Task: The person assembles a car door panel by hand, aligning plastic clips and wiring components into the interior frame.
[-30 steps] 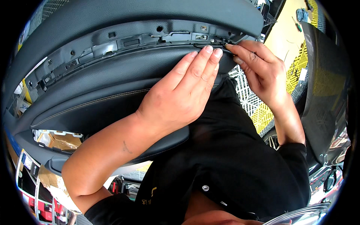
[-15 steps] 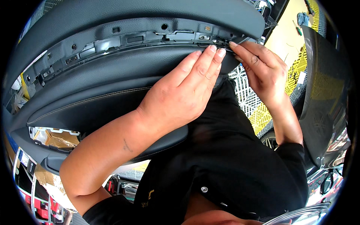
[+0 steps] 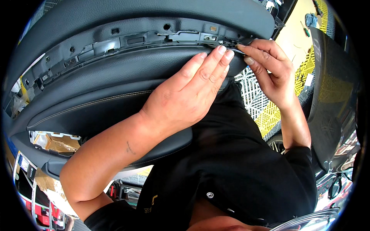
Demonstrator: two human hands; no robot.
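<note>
A black leather-covered car door panel [image 3: 127, 65] with light stitching spans the left and middle. A long slot [image 3: 135, 40] with a bare grey plastic bed, holes and clip openings runs along it. My left hand [image 3: 189, 84] lies flat across the padded surface, its fingers straight and its tips at the slot's lower edge. At the slot's right end, my right hand [image 3: 271, 67] pinches a thin dark strip [image 3: 236, 50] between thumb and fingers. Part of the strip lifts from the panel there; my left fingertips lie close to it, and its far run is hard to make out.
A rectangular opening [image 3: 56, 141] in the panel's lower left shows cardboard behind it. To the right stands a large glossy dark panel [image 3: 335, 96]. Yellow and white grid flooring [image 3: 266, 115] shows between. A green-handled tool [image 3: 305, 30] and blue cloth [image 3: 311, 19] lie at upper right.
My right hand has shifted slightly, its thumb now more in view, and the strip's end stands further off the panel. My left hand has barely moved. The panel has shifted slightly.
</note>
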